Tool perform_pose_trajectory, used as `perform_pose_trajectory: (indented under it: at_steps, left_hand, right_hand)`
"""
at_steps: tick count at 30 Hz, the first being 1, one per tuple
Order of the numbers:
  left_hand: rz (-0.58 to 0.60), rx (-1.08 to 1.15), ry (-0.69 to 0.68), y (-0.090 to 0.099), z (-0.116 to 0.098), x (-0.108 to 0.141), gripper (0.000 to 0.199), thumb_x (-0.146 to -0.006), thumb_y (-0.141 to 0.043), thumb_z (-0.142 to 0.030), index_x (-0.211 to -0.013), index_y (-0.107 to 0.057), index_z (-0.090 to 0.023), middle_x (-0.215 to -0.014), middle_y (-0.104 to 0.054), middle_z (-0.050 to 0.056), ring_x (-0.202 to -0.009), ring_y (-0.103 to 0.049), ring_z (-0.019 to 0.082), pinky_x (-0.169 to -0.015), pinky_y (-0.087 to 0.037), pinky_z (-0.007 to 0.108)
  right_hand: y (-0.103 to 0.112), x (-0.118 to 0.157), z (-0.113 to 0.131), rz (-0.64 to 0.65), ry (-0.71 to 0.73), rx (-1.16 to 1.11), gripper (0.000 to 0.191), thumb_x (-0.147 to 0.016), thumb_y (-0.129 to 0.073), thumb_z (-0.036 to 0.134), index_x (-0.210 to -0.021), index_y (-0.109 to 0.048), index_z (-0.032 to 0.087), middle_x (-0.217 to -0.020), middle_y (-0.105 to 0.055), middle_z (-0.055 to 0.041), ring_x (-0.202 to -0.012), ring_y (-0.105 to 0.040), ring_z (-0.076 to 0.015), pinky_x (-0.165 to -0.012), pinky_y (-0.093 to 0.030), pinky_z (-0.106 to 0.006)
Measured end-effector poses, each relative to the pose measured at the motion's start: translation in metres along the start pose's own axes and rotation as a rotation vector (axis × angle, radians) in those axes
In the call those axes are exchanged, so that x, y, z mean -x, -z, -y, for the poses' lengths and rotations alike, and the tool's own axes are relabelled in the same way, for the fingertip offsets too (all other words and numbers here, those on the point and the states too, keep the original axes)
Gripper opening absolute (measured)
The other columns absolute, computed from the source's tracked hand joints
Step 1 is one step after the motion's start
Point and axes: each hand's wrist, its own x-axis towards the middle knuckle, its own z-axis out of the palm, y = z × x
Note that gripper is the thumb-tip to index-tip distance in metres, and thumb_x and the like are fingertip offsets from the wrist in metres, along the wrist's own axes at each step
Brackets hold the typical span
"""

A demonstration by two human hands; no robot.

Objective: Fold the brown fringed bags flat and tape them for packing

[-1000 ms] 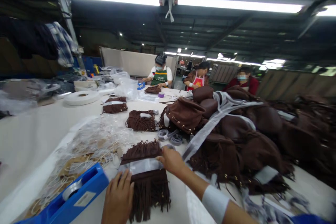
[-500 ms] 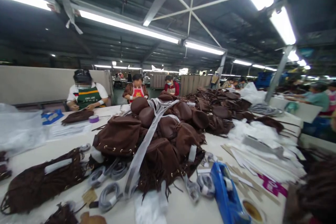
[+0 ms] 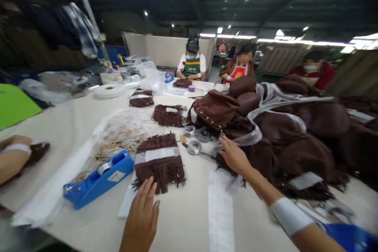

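Observation:
My left hand (image 3: pixel 142 214) lies flat with its fingers stretched out at the near edge of a folded brown fringed bag (image 3: pixel 161 167). A white paper band (image 3: pixel 163 153) crosses this bag. Fingers extended, my right hand (image 3: pixel 234 156) reaches over the left side of a pile of brown bags (image 3: pixel 217 108), by the end of a pale translucent strip (image 3: pixel 249 138). Whether its fingertips touch the strip or a bag, I cannot tell. Coiled grey straps (image 3: pixel 195 147) lie just left of that hand.
A blue tape dispenser (image 3: pixel 100 179) stands left of my left hand, beside a plastic bag (image 3: pixel 126 124) of tan cords. Smaller banded bags (image 3: pixel 168 115) lie farther back. At the left edge another person's wrist (image 3: pixel 16 149) shows over brown material. Co-workers (image 3: pixel 191 65) sit across the table (image 3: pixel 189 212).
The view has swung left and down. Both my hands have come into sight, along with the folded fringed bag and the tape dispenser on the left.

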Motion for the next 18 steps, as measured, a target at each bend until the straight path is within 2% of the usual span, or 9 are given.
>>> perform_pose_trajectory:
  at_steps: [2, 4, 6, 8, 13, 16, 18]
  left_hand:
    - [0.025, -0.045, -0.054, 0.006, 0.004, 0.028, 0.051, -0.094, -0.044, -0.024, -0.143, -0.037, -0.013, -0.15, -0.041, 0.014, -0.14, -0.036, 0.026, -0.114, -0.035, 0.043]
    - [0.015, -0.053, -0.14, 0.0, 0.003, 0.043, 0.049, -0.092, -0.044, -0.024, -0.139, -0.041, -0.011, -0.146, -0.046, 0.015, -0.138, -0.039, 0.026, -0.111, -0.038, 0.041]
    - [0.015, -0.051, -0.247, -0.014, -0.006, 0.044, 0.046, -0.091, -0.045, -0.024, -0.135, -0.045, -0.01, -0.141, -0.051, 0.016, -0.134, -0.044, 0.025, -0.106, -0.044, 0.038]
    - [0.025, -0.045, -0.335, -0.029, -0.024, 0.039, 0.043, -0.09, -0.047, -0.025, -0.131, -0.05, -0.012, -0.138, -0.055, 0.014, -0.129, -0.049, 0.024, -0.1, -0.049, 0.034]
    - [0.079, 0.023, -0.436, -0.063, -0.068, 0.032, 0.037, -0.088, -0.05, -0.025, -0.123, -0.057, -0.018, -0.131, -0.062, 0.009, -0.119, -0.059, 0.02, -0.094, -0.054, 0.03]
    - [-0.018, 0.04, -0.53, -0.081, -0.076, 0.038, 0.027, -0.089, -0.049, -0.026, -0.112, -0.063, -0.019, -0.118, -0.069, 0.008, -0.106, -0.066, 0.019, -0.084, -0.057, 0.027]
    - [-0.068, 0.077, -0.538, -0.086, -0.078, 0.043, 0.022, -0.092, -0.047, -0.025, -0.103, -0.065, -0.021, -0.108, -0.073, 0.006, -0.098, -0.068, 0.017, -0.079, -0.058, 0.024]
  right_hand:
    - [-0.001, -0.01, -0.021, 0.022, -0.053, 0.127, 0.048, -0.091, -0.045, 0.016, -0.138, -0.045, 0.007, -0.15, -0.038, -0.0231, -0.138, -0.038, -0.0317, -0.111, -0.035, -0.051]
    - [0.0, -0.013, -0.033, 0.058, -0.052, 0.174, 0.043, -0.088, -0.049, 0.013, -0.131, -0.054, 0.008, -0.148, -0.042, -0.0216, -0.136, -0.041, -0.0305, -0.11, -0.037, -0.047]
    - [0.004, -0.01, -0.04, 0.083, -0.036, 0.186, 0.039, -0.087, -0.052, 0.011, -0.126, -0.059, 0.01, -0.145, -0.047, -0.019, -0.134, -0.044, -0.0278, -0.11, -0.038, -0.043]
    - [0.008, -0.005, -0.04, 0.096, -0.019, 0.195, 0.039, -0.087, -0.054, 0.011, -0.126, -0.06, 0.011, -0.145, -0.047, -0.0179, -0.134, -0.045, -0.0263, -0.11, -0.039, -0.041]
    - [0.012, 0.026, -0.008, 0.059, 0.051, 0.134, 0.043, -0.089, -0.054, 0.013, -0.132, -0.055, 0.012, -0.152, -0.038, -0.017, -0.137, -0.04, -0.0252, -0.109, -0.04, -0.038]
    - [0.011, 0.058, 0.017, -0.006, 0.063, 0.052, 0.035, -0.095, -0.048, 0.018, -0.128, -0.057, 0.017, -0.151, -0.041, -0.0129, -0.131, -0.048, -0.0219, -0.104, -0.045, -0.034]
    - [0.01, 0.078, 0.024, -0.029, 0.011, 0.052, 0.028, -0.098, -0.044, 0.022, -0.119, -0.062, 0.02, -0.141, -0.053, -0.0099, -0.123, -0.055, -0.0209, -0.1, -0.047, -0.034]
